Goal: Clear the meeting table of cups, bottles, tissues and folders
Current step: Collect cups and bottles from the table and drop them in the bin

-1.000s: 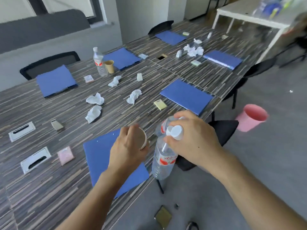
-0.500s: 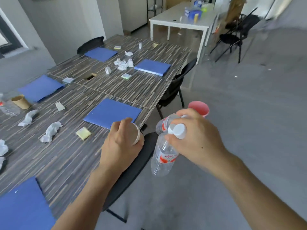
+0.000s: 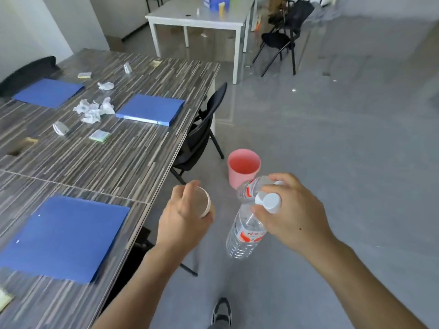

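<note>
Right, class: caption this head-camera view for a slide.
Left hand holds a paper cup, right hand two water bottles, pink bin ahead.

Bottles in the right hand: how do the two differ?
The front bottle hangs base down from the right hand's grip at its white cap; the rear bottle lies sideways against the hand's far side. The front bottle shows almost whole; the rear bottle is half hidden. Both are clear plastic with red labels.

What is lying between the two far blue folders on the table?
Crumpled white tissues lie between the far folder and the thicker blue folder, as the head view shows.
</note>
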Available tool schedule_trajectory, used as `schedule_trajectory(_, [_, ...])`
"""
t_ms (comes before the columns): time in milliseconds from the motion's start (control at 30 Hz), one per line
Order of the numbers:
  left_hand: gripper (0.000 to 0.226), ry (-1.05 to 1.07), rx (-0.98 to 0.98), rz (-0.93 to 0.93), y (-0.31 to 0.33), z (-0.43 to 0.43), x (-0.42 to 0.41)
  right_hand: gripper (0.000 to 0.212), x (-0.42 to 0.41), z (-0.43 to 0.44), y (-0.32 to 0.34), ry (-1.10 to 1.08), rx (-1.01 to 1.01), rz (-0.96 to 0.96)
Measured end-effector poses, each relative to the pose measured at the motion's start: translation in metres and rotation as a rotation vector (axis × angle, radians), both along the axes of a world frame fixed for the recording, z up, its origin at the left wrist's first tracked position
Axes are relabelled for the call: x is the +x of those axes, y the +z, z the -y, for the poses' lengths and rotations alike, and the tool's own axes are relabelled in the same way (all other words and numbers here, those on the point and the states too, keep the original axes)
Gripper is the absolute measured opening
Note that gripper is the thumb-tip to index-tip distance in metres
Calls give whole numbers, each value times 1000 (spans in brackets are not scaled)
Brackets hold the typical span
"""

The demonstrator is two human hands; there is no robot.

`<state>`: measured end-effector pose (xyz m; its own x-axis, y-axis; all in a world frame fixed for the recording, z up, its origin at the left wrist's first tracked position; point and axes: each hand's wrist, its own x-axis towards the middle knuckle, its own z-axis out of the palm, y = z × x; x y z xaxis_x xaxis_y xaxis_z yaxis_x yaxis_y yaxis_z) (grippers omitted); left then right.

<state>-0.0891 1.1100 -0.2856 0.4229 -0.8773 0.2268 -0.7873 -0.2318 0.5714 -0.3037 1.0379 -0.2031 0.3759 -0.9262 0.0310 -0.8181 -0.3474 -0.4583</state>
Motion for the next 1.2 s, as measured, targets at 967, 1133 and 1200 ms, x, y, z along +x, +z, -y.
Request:
schedule_trajectory(967, [69, 93, 222, -54, -102, 483, -29, 27, -22, 517, -104, 83, 145, -43])
schedule_trajectory(1133, [66, 138, 233, -93, -135, 547, -14, 27, 8, 588, -133, 121, 168, -52])
schedule_trajectory(1200, [66, 144, 242, -119, -152, 572, -2, 29, 25, 617, -147, 135, 161, -65])
